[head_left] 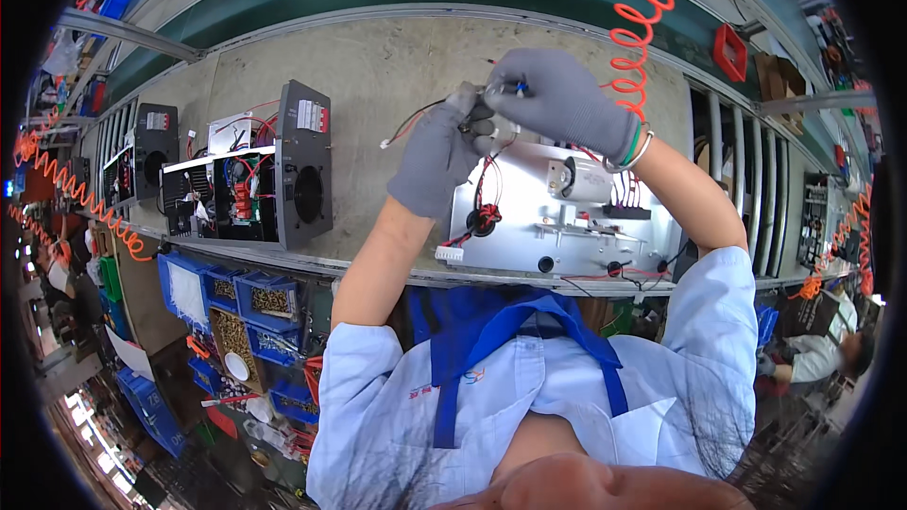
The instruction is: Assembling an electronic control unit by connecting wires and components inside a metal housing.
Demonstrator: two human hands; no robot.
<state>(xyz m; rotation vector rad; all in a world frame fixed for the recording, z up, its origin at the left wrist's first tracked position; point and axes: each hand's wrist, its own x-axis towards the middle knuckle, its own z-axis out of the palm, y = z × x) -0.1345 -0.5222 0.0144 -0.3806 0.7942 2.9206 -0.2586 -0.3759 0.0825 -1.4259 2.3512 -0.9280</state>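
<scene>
Both my hands wear grey gloves and meet above the far left corner of a silvery metal panel (510, 250). My left hand (436, 159) is closed around a bundle of thin wires, whose dark and orange ends (402, 130) stick out to its left with a small white plug. Fingers bent, my right hand (557, 94) pinches the same wires close by; a small blue piece (521, 88) shows at its fingertips. Just what sits between the fingers is partly hidden. The panel carries a silver cylinder (583, 179), a black ring wound with wire (484, 219) and a white connector (451, 253).
Left on the bench (378, 66) stands an opened black-fronted machine (307, 165), with another (151, 151) beyond it. Blue bins (267, 300) of small metal parts sit below the bench's near edge. A coiled orange hose (631, 47) hangs at the right; a co-worker (822, 345) is farther right.
</scene>
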